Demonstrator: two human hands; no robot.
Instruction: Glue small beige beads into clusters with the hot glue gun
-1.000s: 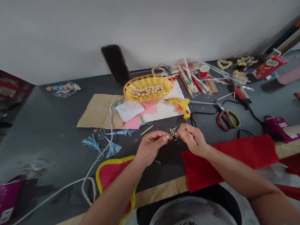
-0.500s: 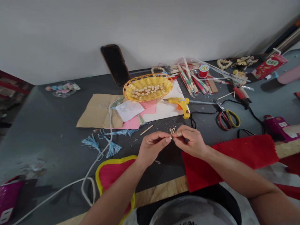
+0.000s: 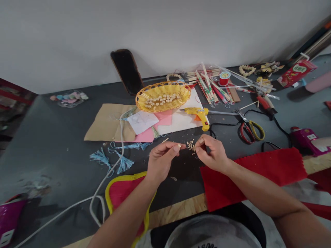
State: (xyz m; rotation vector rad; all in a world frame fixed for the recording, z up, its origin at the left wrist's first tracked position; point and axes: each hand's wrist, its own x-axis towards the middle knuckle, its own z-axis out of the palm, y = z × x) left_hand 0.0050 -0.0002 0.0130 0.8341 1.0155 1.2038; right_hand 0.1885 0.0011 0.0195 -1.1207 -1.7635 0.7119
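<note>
- Small pale beads (image 3: 190,146): a loose heap on the table (image 3: 53,144), lying between the two hands and with crumbs scattered about it. The heap shows no clear long axis.
- Left hand (image 3: 162,162): grip narrow, with thumb and forefinger pinching a single bead (image 3: 179,145) at the fingertips. The fingertips point toward the heap and stop just short of it.
- Right hand (image 3: 210,153): grip narrow, with thumb and fingers drawn together at the heap's right edge. Whether they hold a bead cannot be told from this view.
- Nearer hand: the right, its fingertips just beside the heap. The left lies slightly farther off, on the opposite side.
- Directly beyond the heap: a yellow hot glue gun (image 3: 199,117) on white card (image 3: 181,125), and a yellow wicker basket (image 3: 162,98) holding more pale beads.
- Right of the hands: red-handled scissors (image 3: 245,133) on the table, and red felt (image 3: 258,175) under the right forearm.
- Left of the hands: blue tassels (image 3: 124,164) and white cord (image 3: 120,136).
- Upper right of the table: bundled chopsticks (image 3: 207,88) and a spool of red thread (image 3: 224,78).
</note>
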